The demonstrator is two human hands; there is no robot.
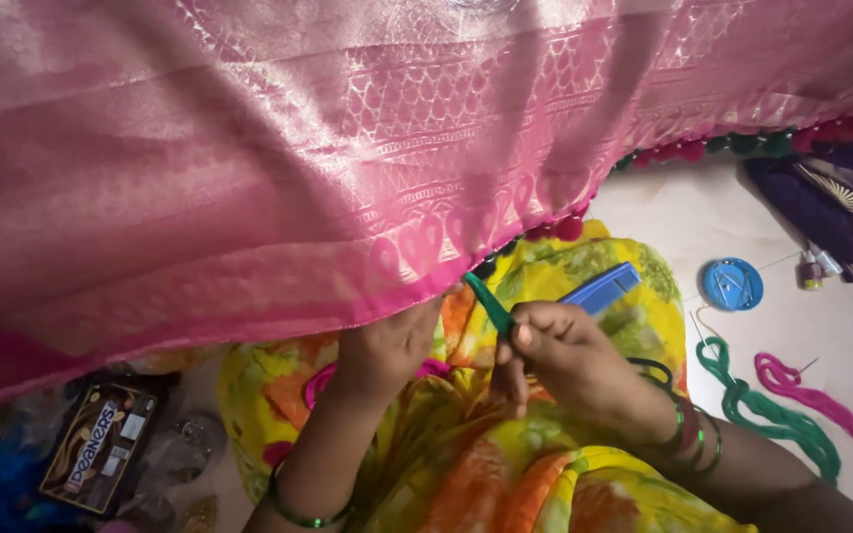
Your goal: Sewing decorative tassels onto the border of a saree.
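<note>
Seen from above, the left hand (387,347) pinches the pink woven cloth (278,168) at its hem over the lap, while the right hand (557,345) grips a green hooked tool (487,302) beside it; a careless pull might snag the weave.

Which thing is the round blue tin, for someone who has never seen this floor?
Look right of the yellow floral cloth, on the pale floor. The round blue tin lies there, above the green yarn. It is the only flat disc; its neighbours are loose yarn strands.
</note>
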